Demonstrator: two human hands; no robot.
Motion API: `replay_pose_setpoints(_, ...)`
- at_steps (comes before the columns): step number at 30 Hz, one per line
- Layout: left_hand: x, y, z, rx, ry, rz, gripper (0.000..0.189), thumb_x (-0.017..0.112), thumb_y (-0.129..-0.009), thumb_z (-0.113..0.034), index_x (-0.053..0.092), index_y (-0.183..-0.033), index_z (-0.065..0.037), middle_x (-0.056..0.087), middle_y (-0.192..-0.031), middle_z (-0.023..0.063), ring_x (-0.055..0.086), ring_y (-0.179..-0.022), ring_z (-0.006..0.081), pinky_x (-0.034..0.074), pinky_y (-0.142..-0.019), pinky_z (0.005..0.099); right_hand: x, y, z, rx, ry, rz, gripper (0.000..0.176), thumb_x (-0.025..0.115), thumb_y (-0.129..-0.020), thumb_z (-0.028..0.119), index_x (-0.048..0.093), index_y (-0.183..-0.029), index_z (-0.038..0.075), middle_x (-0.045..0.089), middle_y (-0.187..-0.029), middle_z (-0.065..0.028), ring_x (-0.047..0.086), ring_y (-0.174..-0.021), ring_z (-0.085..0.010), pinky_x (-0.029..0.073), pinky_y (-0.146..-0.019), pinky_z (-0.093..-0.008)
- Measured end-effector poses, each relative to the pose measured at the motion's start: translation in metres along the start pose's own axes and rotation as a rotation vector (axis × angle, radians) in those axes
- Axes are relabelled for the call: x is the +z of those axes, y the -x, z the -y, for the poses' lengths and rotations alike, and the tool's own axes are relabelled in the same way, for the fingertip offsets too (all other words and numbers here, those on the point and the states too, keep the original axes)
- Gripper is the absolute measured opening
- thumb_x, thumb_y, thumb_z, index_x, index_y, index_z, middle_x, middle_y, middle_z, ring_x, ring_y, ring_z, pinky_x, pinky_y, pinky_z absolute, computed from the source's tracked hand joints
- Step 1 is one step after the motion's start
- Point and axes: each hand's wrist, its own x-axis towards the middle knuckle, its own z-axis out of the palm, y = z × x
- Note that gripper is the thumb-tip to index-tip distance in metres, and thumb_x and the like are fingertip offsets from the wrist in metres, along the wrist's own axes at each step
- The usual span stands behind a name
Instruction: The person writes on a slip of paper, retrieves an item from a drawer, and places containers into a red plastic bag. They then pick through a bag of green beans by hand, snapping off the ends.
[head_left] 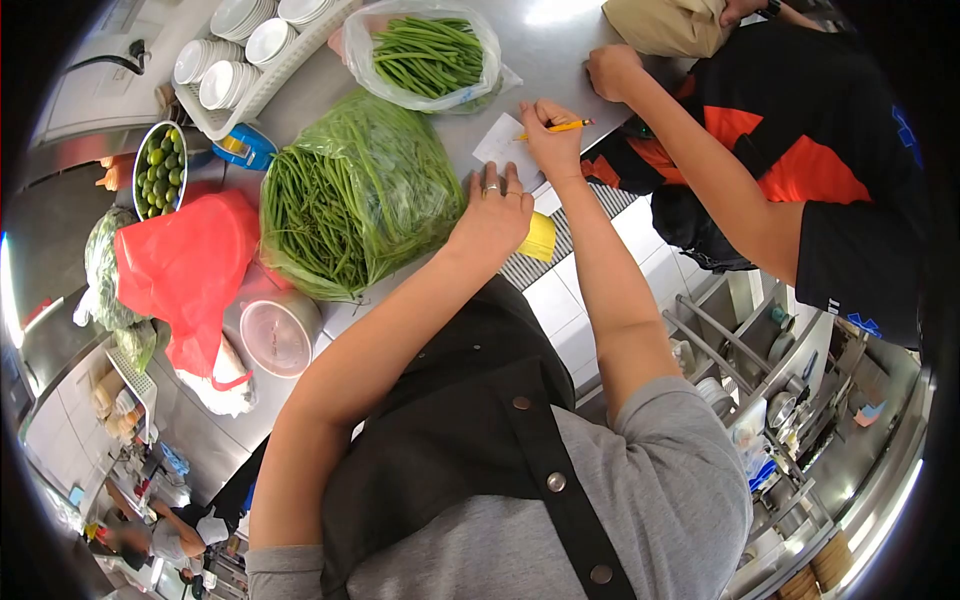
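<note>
A yellow pencil (572,126) is pinched in my right hand (551,140), over a white sheet of paper (502,143) on the metal counter. My left hand (490,220) lies flat with fingers spread at the paper's lower edge, rings on its fingers. Just below that hand, a yellow paper piece (539,237) sticks out past the counter edge; the hand hides part of it. Left of my left hand sits a large clear bag of long green beans (320,215). Beyond the paper is an open white bag of green beans (428,58).
A co-worker in black and orange (800,130) leans at the right, one fist on the counter near a brown bag (665,25). To the left are a red bag (190,255), a lidded tub (278,338), a bowl of green limes (160,172) and a crate of white bowls (255,85).
</note>
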Motion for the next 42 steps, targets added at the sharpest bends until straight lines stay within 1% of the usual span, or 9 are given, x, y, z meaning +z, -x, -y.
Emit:
replay_pose_setpoints(8, -0.001, 0.0, 0.001, 0.006, -0.014, 0.03, 0.032, 0.058, -0.09, -0.015, 0.061, -0.114, 0.006, 0.05, -0.141, 0.0321, 0.05, -0.129, 0.0512, 0.042, -0.105, 0.0635, 0.004, 0.001, -0.003, -0.099, 0.066, -0.005, 0.043, 0.066, -0.09, 0.005, 0.031, -0.065, 0.002, 0.028, -0.057, 0.0, 0.026, -0.057, -0.0101, 0.026, -0.051, -0.0319)
replay_pose_setpoints(14, 0.0, 0.001, 0.002, 0.006, 0.004, 0.001, 0.03, 0.059, -0.089, -0.015, 0.062, -0.111, 0.006, 0.051, -0.14, 0.032, 0.051, -0.129, 0.0511, 0.043, -0.103, 0.0639, 0.001, -0.001, 0.0, 0.012, 0.016, 0.003, 0.042, 0.066, -0.089, 0.004, 0.032, -0.065, 0.002, 0.029, -0.057, 0.0003, 0.027, -0.057, -0.0099, 0.026, -0.051, -0.0322)
replay_pose_setpoints(17, 0.0, 0.001, 0.002, 0.006, 0.012, -0.007, 0.029, 0.059, -0.089, -0.015, 0.062, -0.109, 0.006, 0.051, -0.14, 0.0322, 0.051, -0.129, 0.0511, 0.044, -0.102, 0.064, 0.003, -0.001, -0.005, -0.011, 0.003, -0.019, 0.042, 0.066, -0.089, 0.004, 0.033, -0.064, 0.002, 0.029, -0.056, -0.0005, 0.027, -0.056, -0.0106, 0.027, -0.051, -0.0326)
replay_pose_setpoints(20, 0.001, 0.001, 0.002, 0.008, 0.002, -0.009, 0.029, 0.059, -0.089, -0.015, 0.062, -0.11, 0.006, 0.051, -0.14, 0.0324, 0.051, -0.129, 0.0511, 0.044, -0.102, 0.0638, 0.007, -0.001, -0.007, -0.167, 0.094, -0.05, 0.042, 0.067, -0.089, 0.005, 0.033, -0.064, 0.001, 0.029, -0.055, -0.0011, 0.027, -0.055, -0.0114, 0.027, -0.051, -0.0334)
replay_pose_setpoints(23, 0.001, 0.001, 0.002, 0.008, 0.003, -0.005, 0.03, 0.059, -0.089, -0.014, 0.062, -0.11, 0.006, 0.05, -0.141, 0.0323, 0.05, -0.129, 0.0512, 0.044, -0.103, 0.0635, 0.004, 0.001, -0.008, -0.024, 0.011, -0.031, 0.04, 0.067, -0.088, 0.005, 0.035, -0.064, 0.001, 0.032, -0.055, -0.0035, 0.029, -0.053, -0.0133, 0.028, -0.051, -0.0339)
replay_pose_setpoints(26, -0.001, 0.002, 0.003, 0.01, 0.014, 0.004, 0.03, 0.058, -0.089, -0.014, 0.061, -0.111, 0.006, 0.05, -0.141, 0.0323, 0.05, -0.13, 0.0513, 0.043, -0.103, 0.0635, 0.006, 0.0, -0.006, -0.184, 0.148, -0.035, 0.038, 0.067, -0.088, 0.005, 0.038, -0.064, 0.0, 0.034, -0.054, -0.0061, 0.03, -0.052, -0.015, 0.028, -0.05, -0.0339)
replay_pose_setpoints(29, -0.002, 0.002, 0.004, 0.018, 0.022, 0.004, 0.03, 0.058, -0.09, -0.015, 0.061, -0.112, 0.006, 0.05, -0.141, 0.0323, 0.05, -0.13, 0.0515, 0.043, -0.103, 0.0639, 0.003, 0.002, 0.01, -0.038, 0.067, -0.09, 0.037, 0.066, -0.088, 0.004, 0.038, -0.064, 0.0, 0.035, -0.055, -0.0082, 0.03, -0.051, -0.0169, 0.028, -0.05, -0.0343)
replay_pose_setpoints(35, -0.008, 0.002, 0.004, -0.004, 0.046, 0.077, 0.037, 0.061, -0.087, -0.009, 0.055, -0.119, 0.009, 0.046, -0.145, 0.0311, 0.048, -0.132, 0.0496, 0.044, -0.106, 0.0585, 0.008, 0.001, 0.001, -0.186, 0.152, -0.115, 0.04, 0.065, -0.088, 0.003, 0.034, -0.064, 0.0, 0.031, -0.055, -0.0078, 0.029, -0.051, -0.0175, 0.027, -0.05, -0.035)
replay_pose_setpoints(42, -0.008, 0.001, 0.003, -0.007, 0.028, 0.066, 0.036, 0.061, -0.087, -0.01, 0.055, -0.117, 0.009, 0.047, -0.144, 0.0311, 0.049, -0.131, 0.0499, 0.045, -0.105, 0.0582, 0.007, 0.002, 0.0, -0.131, 0.138, -0.114, 0.039, 0.064, -0.088, 0.002, 0.034, -0.063, 0.0, 0.032, -0.055, -0.0087, 0.031, -0.05, -0.0181, 0.027, -0.05, -0.0354)
